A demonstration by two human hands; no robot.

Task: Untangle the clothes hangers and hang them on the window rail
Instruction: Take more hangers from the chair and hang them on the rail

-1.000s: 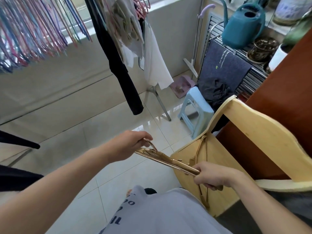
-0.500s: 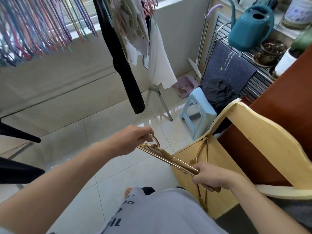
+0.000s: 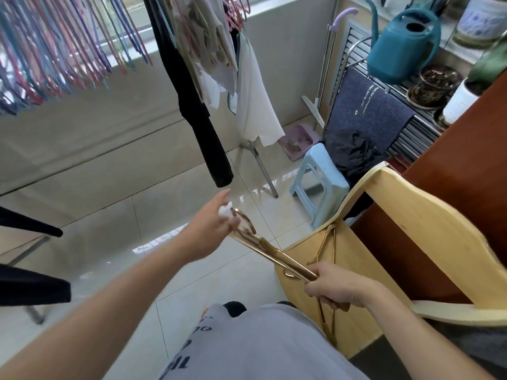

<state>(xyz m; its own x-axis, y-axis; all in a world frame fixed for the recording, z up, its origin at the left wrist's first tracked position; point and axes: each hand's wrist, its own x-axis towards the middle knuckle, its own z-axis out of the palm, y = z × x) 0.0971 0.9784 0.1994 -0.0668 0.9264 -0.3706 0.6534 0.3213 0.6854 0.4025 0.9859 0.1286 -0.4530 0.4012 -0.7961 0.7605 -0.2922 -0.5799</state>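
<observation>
Our right hand [image 3: 336, 287] gripped the gold hanger bundle [image 3: 274, 255] low to steady it; left hand [image 3: 212, 229], fingers extended, touched the hooks [image 3: 244, 220], likely to pick one.

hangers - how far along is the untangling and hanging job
Done: a dense row of coloured hangers already hangs up by the window. In hand: the right hand grips one end of a bundle of gold hangers, while the left hand has its fingers spread at the hook end. Left: this bundle is unhung, and more gold hangers rest against the wooden chair.
</observation>
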